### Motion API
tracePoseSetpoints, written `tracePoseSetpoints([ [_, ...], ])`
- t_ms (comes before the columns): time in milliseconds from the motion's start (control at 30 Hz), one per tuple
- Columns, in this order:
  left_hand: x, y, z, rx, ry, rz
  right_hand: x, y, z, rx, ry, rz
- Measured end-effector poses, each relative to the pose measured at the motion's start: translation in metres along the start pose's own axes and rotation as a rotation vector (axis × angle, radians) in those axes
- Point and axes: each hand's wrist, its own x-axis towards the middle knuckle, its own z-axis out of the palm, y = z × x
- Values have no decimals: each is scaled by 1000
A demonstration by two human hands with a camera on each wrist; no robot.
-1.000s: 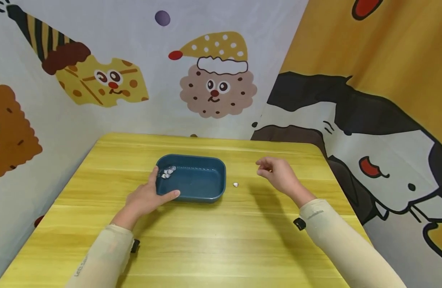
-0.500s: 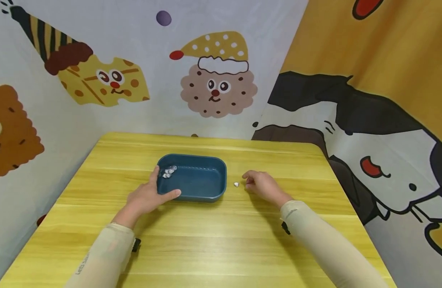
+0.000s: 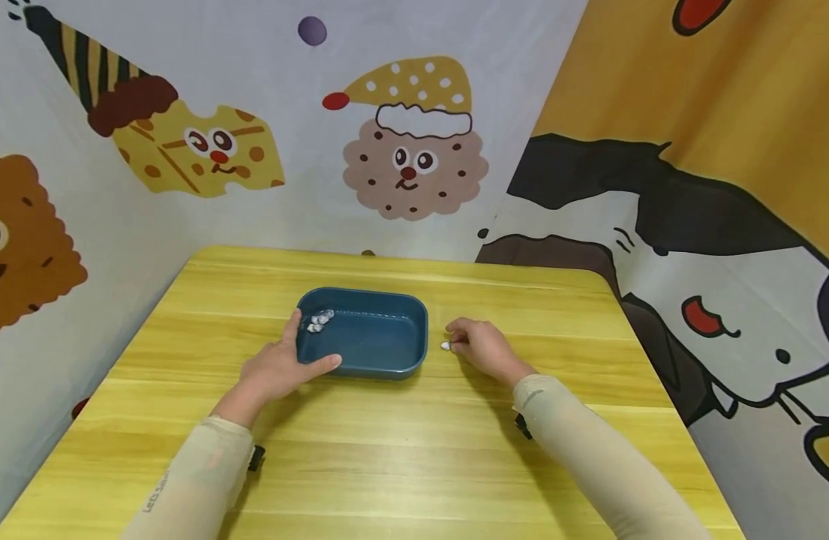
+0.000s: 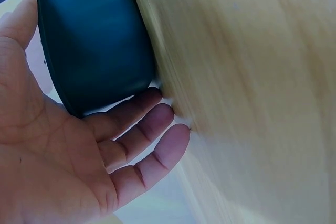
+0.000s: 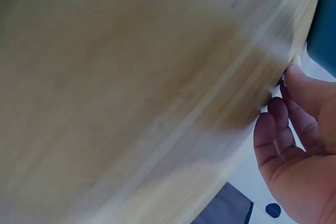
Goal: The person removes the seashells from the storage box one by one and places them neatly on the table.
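White piece [image 3: 445,346] on the table [image 3: 400,465], just right of frame center, right hand [image 3: 485,347] narrowed at it (can't tell if gripped); left hand [image 3: 271,370] spread wide against blue tray [image 3: 370,346], small whitish pieces [image 3: 319,322] in tray's left end.

My tray [image 3: 367,345] is dark teal, the bits [image 3: 319,321] white and greyish, the lone piece [image 3: 445,346] white. I see streaky yellow grain on the table [image 3: 387,465], cream on my sleeves [image 3: 586,454], brown spots on the yellow cheese [image 3: 172,161], white dots on the mustard hat [image 3: 436,84].
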Motion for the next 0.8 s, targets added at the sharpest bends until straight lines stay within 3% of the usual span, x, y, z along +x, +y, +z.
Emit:
tracePoseSetpoints([
  [133, -1, 1, -1, 1, -10, 0, -1, -2, -11, 44, 10, 23],
  [267, -1, 1, -1, -3, -16, -2, 6, -16, -40, 128, 47, 90],
  [367, -1, -2, -1, -6, -17, -8, 25, -44, -59, 160, 84, 84],
  [467, -1, -4, 0, -6, -19, -8, 48, -85, -61, 181, 92, 14],
  [567, 0, -3, 1, -2, -15, 11, 69, -126, -44, 201, -4, -58],
  [633, 0, -3, 1, -7, -8, 21, 84, -147, -21, 193, -91, -68],
  [700, -1, -3, 0, -16, -3, 26, 99, -163, 6, 176, -161, -32],
  [800, -2, -1, 0, -49, -3, 33, 115, -174, 41, 141, -192, 53],
])
